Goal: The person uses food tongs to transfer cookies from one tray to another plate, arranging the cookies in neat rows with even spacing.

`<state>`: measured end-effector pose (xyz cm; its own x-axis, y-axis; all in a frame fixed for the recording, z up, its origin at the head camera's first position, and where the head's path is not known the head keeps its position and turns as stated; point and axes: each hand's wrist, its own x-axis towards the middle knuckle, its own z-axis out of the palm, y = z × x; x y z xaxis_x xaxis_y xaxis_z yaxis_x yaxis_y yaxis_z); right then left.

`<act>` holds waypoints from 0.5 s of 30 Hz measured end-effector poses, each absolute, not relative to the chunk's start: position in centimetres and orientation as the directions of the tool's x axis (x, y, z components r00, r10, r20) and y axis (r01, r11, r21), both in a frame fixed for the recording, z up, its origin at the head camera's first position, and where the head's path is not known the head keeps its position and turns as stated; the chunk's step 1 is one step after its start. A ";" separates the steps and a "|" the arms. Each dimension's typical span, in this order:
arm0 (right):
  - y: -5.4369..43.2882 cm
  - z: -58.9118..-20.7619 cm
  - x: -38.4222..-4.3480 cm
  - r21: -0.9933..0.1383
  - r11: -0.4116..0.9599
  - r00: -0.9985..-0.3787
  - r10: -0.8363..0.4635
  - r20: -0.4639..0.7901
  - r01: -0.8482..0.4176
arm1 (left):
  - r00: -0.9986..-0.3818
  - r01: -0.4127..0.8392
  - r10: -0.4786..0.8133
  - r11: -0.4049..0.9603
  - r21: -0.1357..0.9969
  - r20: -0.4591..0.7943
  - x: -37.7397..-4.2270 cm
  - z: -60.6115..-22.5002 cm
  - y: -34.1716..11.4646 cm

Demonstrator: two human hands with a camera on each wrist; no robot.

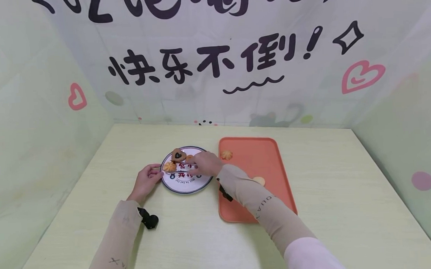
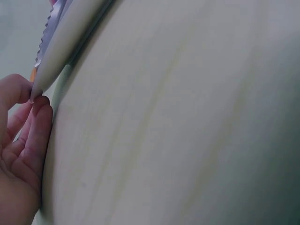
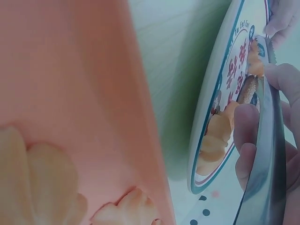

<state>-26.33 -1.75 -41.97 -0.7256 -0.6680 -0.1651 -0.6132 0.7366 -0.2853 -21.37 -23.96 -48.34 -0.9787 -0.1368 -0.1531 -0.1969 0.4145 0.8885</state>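
A round white plate [image 1: 183, 187] with a blue rim and red lettering stands left of centre on the table. My left hand [image 1: 147, 180] pinches its left edge between thumb and fingers; the left wrist view shows that grip on the rim [image 2: 70, 44]. Over the plate, my right hand [image 1: 207, 163] holds metal tongs [image 3: 265, 173] with serrated edges, which lie low across the plate. On the plate are a heart-shaped cookie [image 1: 178, 155] with a dark centre, a flower-shaped cookie [image 1: 169, 167], and another cookie [image 1: 189, 158] partly hidden by my right hand.
An orange tray [image 1: 253, 148] lies right of the plate, under my right forearm. It bears a flower-shaped cookie [image 1: 226, 154] and a pale cookie [image 1: 259, 181] partly covered by the sleeve. Printed fabric walls [image 1: 206, 102] stand around the table's back and sides.
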 end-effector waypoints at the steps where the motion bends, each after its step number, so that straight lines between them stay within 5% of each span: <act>1: -1.7 -41.9 -26.3 -0.283 0.737 -0.726 -0.667 -0.165 -0.613 | -0.980 -0.191 -0.133 0.418 0.888 -0.148 -21.4 -48.3 -24.0; 15: -0.8 -41.9 -26.3 -0.279 0.719 -0.724 -0.682 -0.106 -0.636 | -0.979 -0.196 -0.142 0.427 0.883 -0.148 -21.6 -48.5 -24.0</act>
<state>-26.35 -0.78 -41.91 -0.7241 -0.6815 -0.1055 -0.6362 0.7192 -0.2793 -21.61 -23.96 -48.49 -0.9787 -0.1420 -0.1484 -0.1958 0.4271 0.8827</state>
